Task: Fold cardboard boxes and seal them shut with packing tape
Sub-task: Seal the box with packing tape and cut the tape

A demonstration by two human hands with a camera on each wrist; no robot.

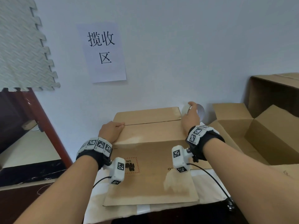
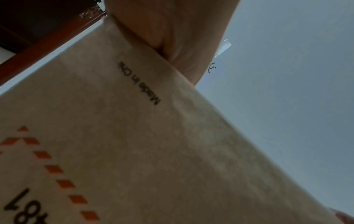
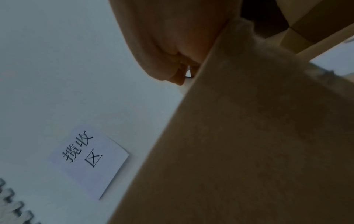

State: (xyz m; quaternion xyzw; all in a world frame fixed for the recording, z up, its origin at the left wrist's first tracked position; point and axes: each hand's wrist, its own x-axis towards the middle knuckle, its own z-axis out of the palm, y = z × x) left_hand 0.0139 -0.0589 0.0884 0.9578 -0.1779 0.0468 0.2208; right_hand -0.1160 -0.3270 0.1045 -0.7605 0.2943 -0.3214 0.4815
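Nearest, two bare forearms reach forward, each with one black wrist strap bearing white blocks with printed square markers. Between them stands one brown cardboard box (image 1: 150, 131), matte and scuffed pale in patches, its lower flap spread toward the viewer on the white-covered table (image 1: 208, 183) and its two top flaps closed to a single straight seam. At the seam's left end the left hand (image 1: 111, 130) rests palm-down, fingers flat against the cardboard and gripping nothing. At the box's right far corner the right hand (image 1: 191, 116) curls its fingers round one roll of packing tape (image 1: 199, 110), a glossy, clear ring standing on edge just beyond the box. Only the left wrist view shows small black lettering and an orange dashed border on the box wall (image 2: 134, 136); the right wrist view shows the palm and a plain box wall (image 3: 239, 151), and the tape is hidden there. To the right sit two more open cartons (image 1: 252, 135). Behind, one paper sign (image 1: 103, 52) with three black characters hangs on the pale wall, beside one foam mat (image 1: 21, 44) with toothed edges.
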